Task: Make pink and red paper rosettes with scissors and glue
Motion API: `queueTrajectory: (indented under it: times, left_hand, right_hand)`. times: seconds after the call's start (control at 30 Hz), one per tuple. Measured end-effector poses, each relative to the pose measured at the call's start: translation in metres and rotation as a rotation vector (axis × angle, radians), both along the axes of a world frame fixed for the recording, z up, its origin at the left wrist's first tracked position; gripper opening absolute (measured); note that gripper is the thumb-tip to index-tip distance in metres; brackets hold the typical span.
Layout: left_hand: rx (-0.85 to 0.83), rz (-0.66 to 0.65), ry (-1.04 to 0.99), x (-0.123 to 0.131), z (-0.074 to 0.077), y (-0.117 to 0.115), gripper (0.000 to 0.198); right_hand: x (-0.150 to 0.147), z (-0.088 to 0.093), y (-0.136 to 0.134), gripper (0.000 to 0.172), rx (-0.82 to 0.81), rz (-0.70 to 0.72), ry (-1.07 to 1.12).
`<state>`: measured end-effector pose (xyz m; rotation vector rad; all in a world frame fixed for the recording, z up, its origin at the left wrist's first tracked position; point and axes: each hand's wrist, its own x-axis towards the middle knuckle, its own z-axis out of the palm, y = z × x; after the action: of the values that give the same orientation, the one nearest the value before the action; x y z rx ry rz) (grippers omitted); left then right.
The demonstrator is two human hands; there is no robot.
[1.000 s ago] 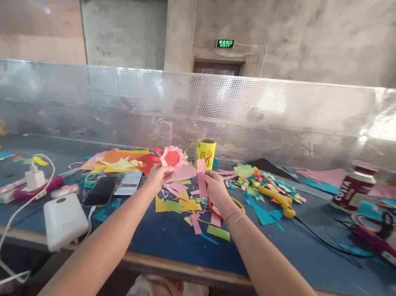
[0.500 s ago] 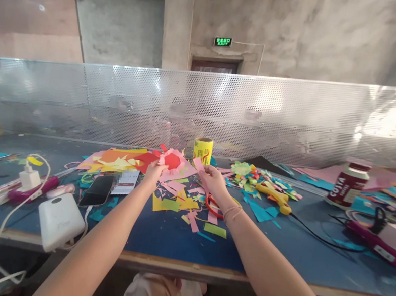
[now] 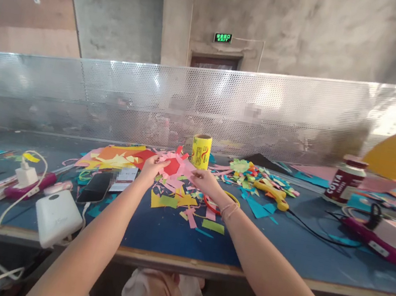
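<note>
My left hand (image 3: 151, 171) is closed on the left edge of a red paper piece (image 3: 171, 167) with a pleated pink paper border. Pinched in the fingers of my right hand (image 3: 208, 182) is a pink paper strip (image 3: 188, 167), which meets the right side of the red piece; I cannot tell whether it is attached. Behind them a yellow cardboard tube (image 3: 201, 152) stands upright. A red and yellow loop (image 3: 208, 203) lies partly hidden under my right wrist. Yellow, green and pink paper scraps (image 3: 173, 202) are scattered just below the hands.
Left are a phone (image 3: 94, 188), a white power bank (image 3: 57, 217) with its cable, and a purple tool (image 3: 47, 181). Right are a yellow glue gun (image 3: 271, 194), paper cuttings (image 3: 246, 168), a brown bottle (image 3: 345, 181) and a purple power strip (image 3: 376, 242). A perforated metal screen (image 3: 133, 101) stands behind.
My right hand has moved left and slightly down, carrying the pink strip against the red piece. The red piece has turned a little. A yellow curved sheet has appeared at the far right.
</note>
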<state>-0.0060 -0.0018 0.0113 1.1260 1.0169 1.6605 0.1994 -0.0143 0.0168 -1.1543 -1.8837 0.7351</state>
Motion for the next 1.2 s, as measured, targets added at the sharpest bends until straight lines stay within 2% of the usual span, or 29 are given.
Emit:
queueTrajectory:
  times: [0.13, 0.27, 0.4, 0.57, 0.8, 0.9, 1.03, 1.2]
  left_hand:
    - [-0.017, -0.080, 0.003, 0.004, 0.001, -0.004, 0.035]
    - [-0.017, -0.103, -0.011, 0.009, 0.002, -0.008, 0.037]
    - [0.005, -0.099, 0.003, 0.011, 0.003, -0.011, 0.037]
    - [0.021, -0.086, 0.042, 0.013, 0.006, -0.014, 0.036]
    - [-0.023, -0.055, 0.112, 0.014, 0.007, -0.017, 0.037]
    - [0.002, -0.049, 0.131, 0.014, 0.008, -0.018, 0.036]
    - [-0.008, -0.031, 0.140, 0.013, 0.008, -0.017, 0.036]
    - [0.020, -0.007, 0.171, 0.013, 0.008, -0.016, 0.035]
  right_hand:
    - [-0.005, -0.004, -0.001, 0.010, -0.059, 0.113, 0.045]
    - [-0.008, -0.004, -0.005, 0.004, -0.195, 0.169, 0.226]
    - [-0.010, -0.002, -0.010, 0.010, -0.325, 0.236, 0.408]
    - [-0.011, -0.003, -0.010, 0.020, -0.407, 0.287, 0.567]
    - [-0.010, -0.007, -0.006, 0.024, -0.389, 0.386, 0.588]
    - [-0.009, -0.008, -0.003, 0.025, -0.364, 0.378, 0.594]
    - [-0.007, -0.005, -0.002, 0.018, -0.397, 0.382, 0.577]
    - [-0.003, 0.001, -0.007, 0.014, -0.439, 0.310, 0.539]
